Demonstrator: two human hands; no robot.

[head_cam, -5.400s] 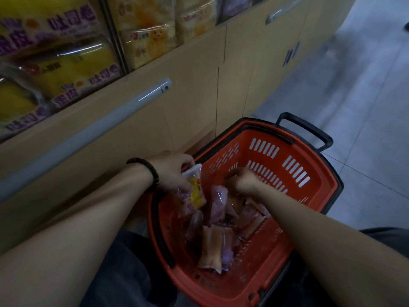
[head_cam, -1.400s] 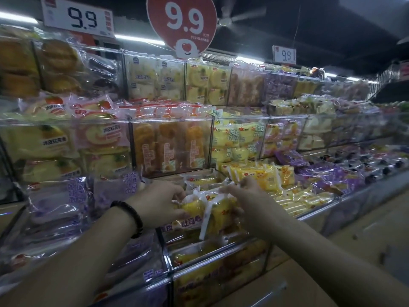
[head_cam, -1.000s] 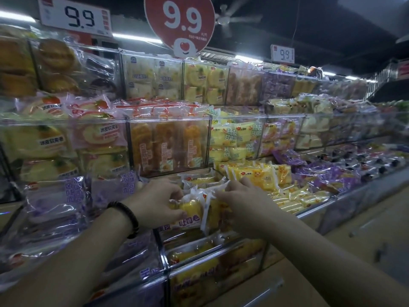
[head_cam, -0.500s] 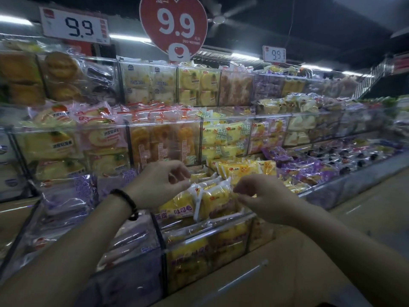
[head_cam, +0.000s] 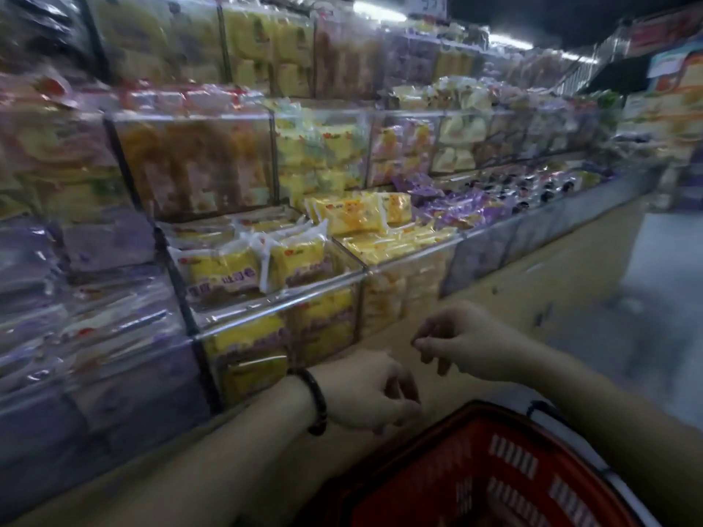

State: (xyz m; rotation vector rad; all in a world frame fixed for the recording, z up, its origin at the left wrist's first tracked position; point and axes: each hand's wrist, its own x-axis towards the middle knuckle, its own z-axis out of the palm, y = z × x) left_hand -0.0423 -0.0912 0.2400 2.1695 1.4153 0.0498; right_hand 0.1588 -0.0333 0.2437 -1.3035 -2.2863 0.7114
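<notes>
My left hand (head_cam: 371, 393), with a dark bead bracelet on its wrist, hangs in front of the wooden base of the shelf, fingers loosely curled and holding nothing. My right hand (head_cam: 464, 342) is a little higher and to the right, fingers also loosely curled and empty. Both hands are above the far rim of a red shopping basket (head_cam: 490, 469) at the bottom of the view. Two yellow bread packets (head_cam: 258, 266) lie on top of a clear bin (head_cam: 274, 310) above and left of my hands. The picture is blurred.
Tiers of clear bins hold several wrapped cakes: purple packets (head_cam: 76, 336) at the left, yellow packets (head_cam: 361, 214) and more purple packets (head_cam: 464, 211) to the right. A wooden cabinet front (head_cam: 532, 275) runs below them. Grey floor (head_cam: 662, 298) opens at the right.
Both hands have left the yellow packets in the bin and dropped down towards the basket, holding nothing. The view has tilted down, so the basket shows again.
</notes>
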